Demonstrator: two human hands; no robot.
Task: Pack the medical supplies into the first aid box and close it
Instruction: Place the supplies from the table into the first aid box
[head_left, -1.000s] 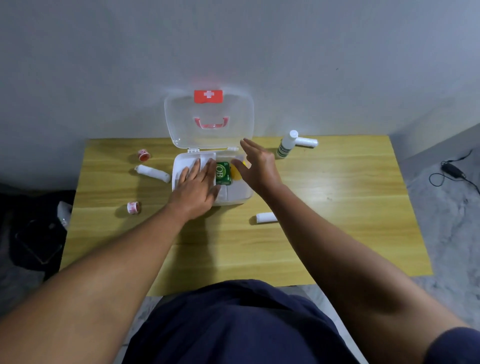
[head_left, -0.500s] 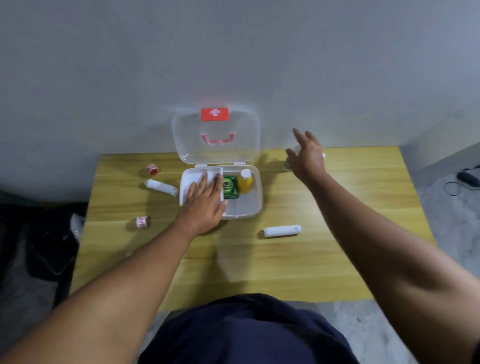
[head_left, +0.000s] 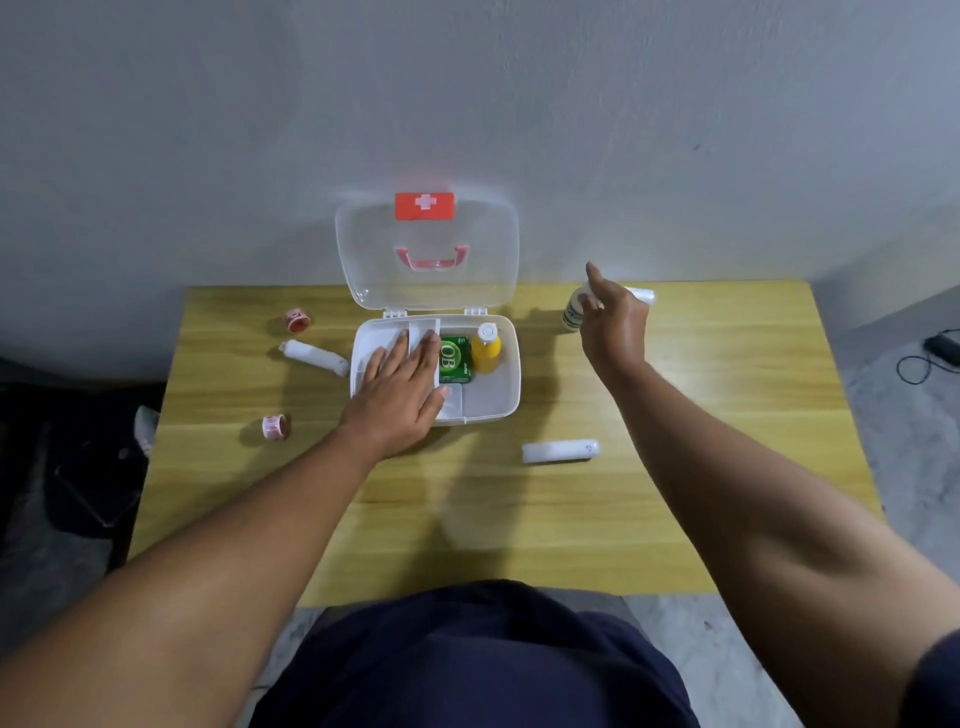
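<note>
Wooden table (head_left: 467, 519): left hand (head_left: 400, 389) flat on box (head_left: 501, 402), right hand (head_left: 615, 327) grip wide beside far-edge bottle (head_left: 571, 316).

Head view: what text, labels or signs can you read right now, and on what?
"OB": green box inside the first aid box.
White cross sign, no words: red tag on the lid.
Label on white bottle: too blurred.
Red print on far tape roll and near tape roll: unreadable.
</note>
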